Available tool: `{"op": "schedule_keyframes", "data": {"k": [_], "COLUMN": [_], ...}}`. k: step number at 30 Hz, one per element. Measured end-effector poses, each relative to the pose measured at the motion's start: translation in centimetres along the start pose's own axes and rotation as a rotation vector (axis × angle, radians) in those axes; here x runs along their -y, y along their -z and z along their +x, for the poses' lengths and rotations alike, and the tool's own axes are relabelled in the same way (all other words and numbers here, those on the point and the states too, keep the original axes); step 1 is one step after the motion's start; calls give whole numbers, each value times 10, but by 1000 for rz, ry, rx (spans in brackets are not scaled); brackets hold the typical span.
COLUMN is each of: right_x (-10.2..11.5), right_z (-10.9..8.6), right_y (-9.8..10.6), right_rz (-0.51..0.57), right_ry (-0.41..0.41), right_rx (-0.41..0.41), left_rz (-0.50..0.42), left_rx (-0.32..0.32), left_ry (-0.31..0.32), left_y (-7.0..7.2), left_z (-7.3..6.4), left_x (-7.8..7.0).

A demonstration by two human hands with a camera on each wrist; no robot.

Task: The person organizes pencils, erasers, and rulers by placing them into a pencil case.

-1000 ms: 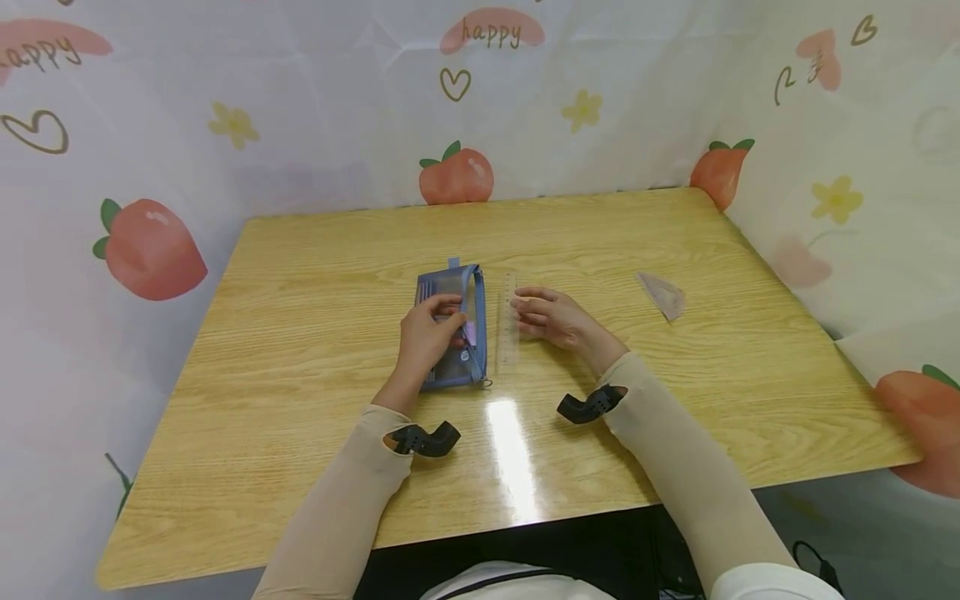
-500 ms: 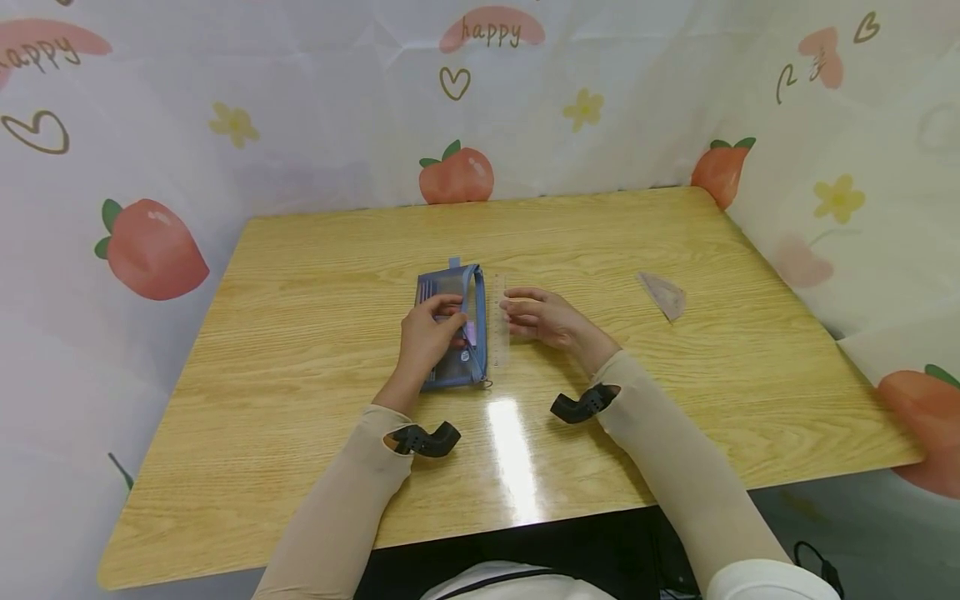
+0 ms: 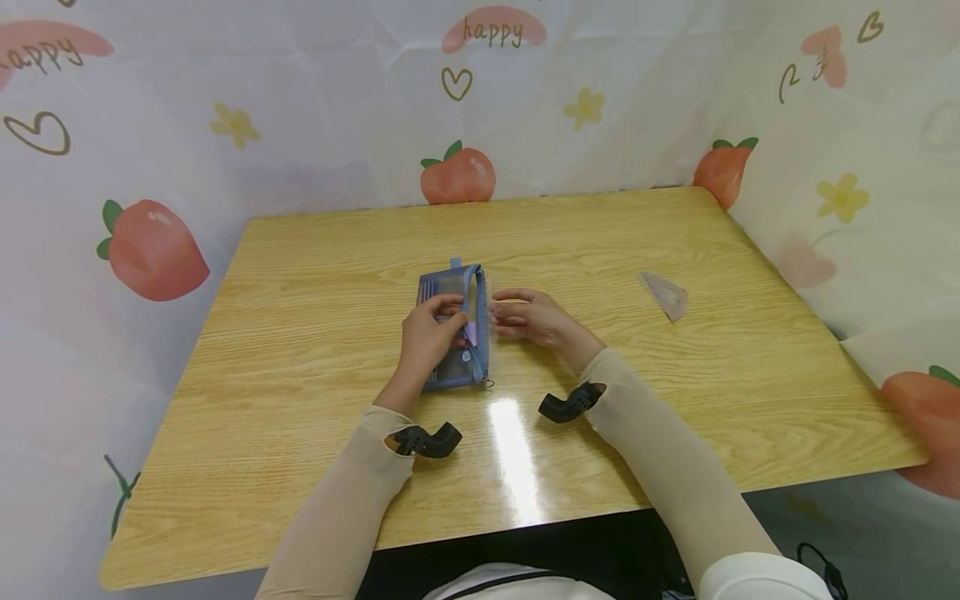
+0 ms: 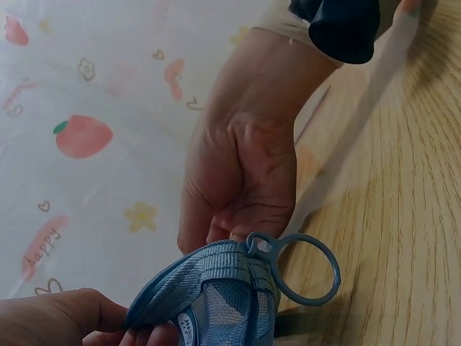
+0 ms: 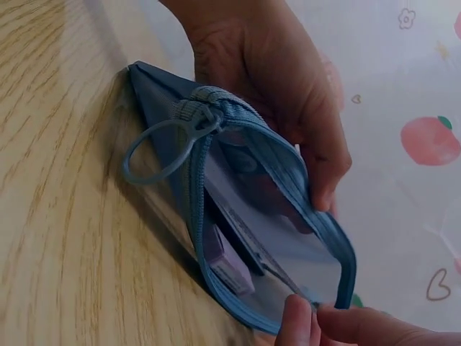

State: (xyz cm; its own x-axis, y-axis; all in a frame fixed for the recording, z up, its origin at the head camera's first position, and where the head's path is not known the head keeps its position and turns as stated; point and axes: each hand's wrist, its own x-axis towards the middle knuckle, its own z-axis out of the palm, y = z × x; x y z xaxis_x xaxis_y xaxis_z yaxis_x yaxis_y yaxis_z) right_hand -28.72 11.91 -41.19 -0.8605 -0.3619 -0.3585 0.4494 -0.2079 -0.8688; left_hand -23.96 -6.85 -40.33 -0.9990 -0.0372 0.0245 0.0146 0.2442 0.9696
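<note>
A blue mesh zip pouch (image 3: pixel 441 367) lies at mid-table, its zipped mouth gaping toward the right. My left hand (image 3: pixel 426 337) pinches the upper rim of that mouth, thumb against fingers, lifting it. From the other side my right hand (image 3: pixel 536 321) pinches a clear ruler (image 3: pixel 492 354) by its edge, right at the opening. Seen from the right wrist, the ruler partly reaches into the pouch; its far part is hard to make out. Inside sit a small pale purple block (image 5: pixel 227 263) and a dark flat item (image 5: pixel 234 234). A ring pull (image 4: pixel 310 270) hangs from the zip.
A clear triangular set square (image 3: pixel 665 297) lies on the right part of the wooden table (image 3: pixel 337 275). Printed cloth walls (image 3: pixel 337 108) stand behind and beside the table. The table's front edge is close to the person's body.
My right hand has moved left, carrying the ruler from beside the pouch to its mouth, where it partly goes in. The left hand and the pouch have stayed in place.
</note>
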Motion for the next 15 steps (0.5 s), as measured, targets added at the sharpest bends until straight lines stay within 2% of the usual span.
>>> {"op": "schedule_keyframes", "data": {"k": [7,15], "right_x": [-2,-6], "right_z": [1,8], "right_y": [-8,-14], "right_rz": [-111,-315], "right_ry": [48,81], "right_rx": [-25,-108], "left_rz": [9,3], "left_rx": [-3,-3], "left_ry": [-13,-12], "left_y": [0,-1], "left_z": [0,0], "left_x": [0,2]}}
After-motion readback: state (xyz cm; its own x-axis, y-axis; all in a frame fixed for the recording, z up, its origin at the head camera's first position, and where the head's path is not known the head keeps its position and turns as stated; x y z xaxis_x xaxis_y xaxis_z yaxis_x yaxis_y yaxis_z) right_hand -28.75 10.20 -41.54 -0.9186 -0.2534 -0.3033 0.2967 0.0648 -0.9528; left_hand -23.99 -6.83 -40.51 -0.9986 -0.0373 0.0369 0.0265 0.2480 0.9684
